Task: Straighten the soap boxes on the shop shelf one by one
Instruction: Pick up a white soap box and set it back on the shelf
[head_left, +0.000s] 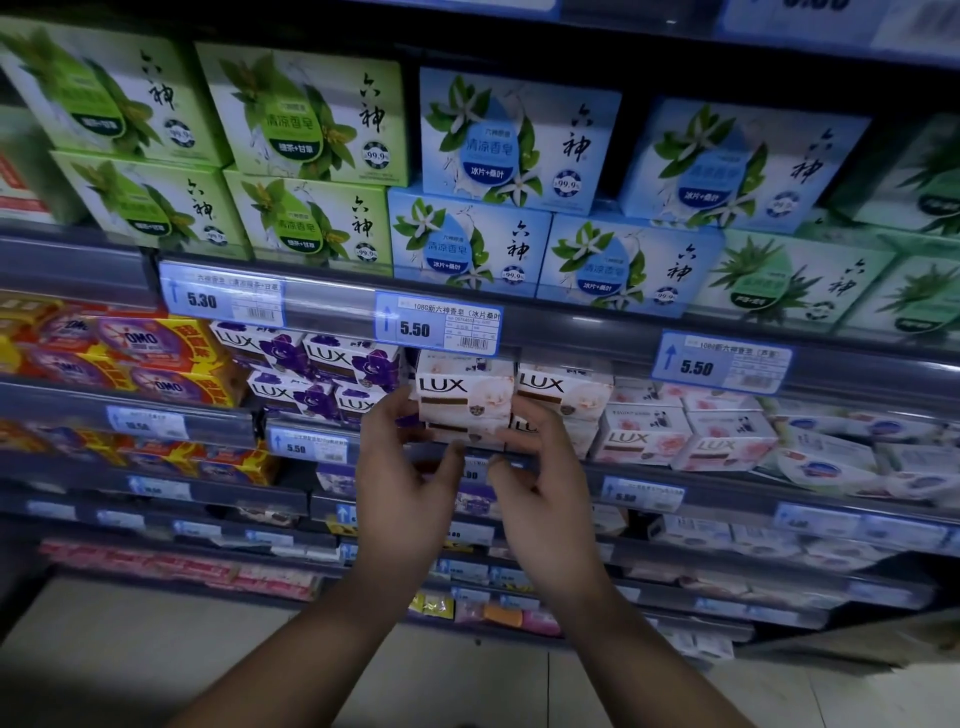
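Two white LUX soap boxes are stacked at the middle of the shelf; the upper box (464, 396) faces front and the lower box (470, 432) is partly hidden by my fingers. My left hand (402, 478) curls round the stack's left side, thumb at the lower box's bottom front edge. My right hand (543, 483) curls round its right side, fingers in the gap beside the neighbouring white LUX stack (563, 396), thumb low at the front. Both hands seem to grip the lower box between them.
Purple LUX boxes (332, 364) stand to the left, pink LUX boxes (644, 439) to the right. Green and blue soap boxes (467, 244) fill the shelf above. A price rail (439, 325) overhangs the white boxes. More shelves run below, above a tiled floor.
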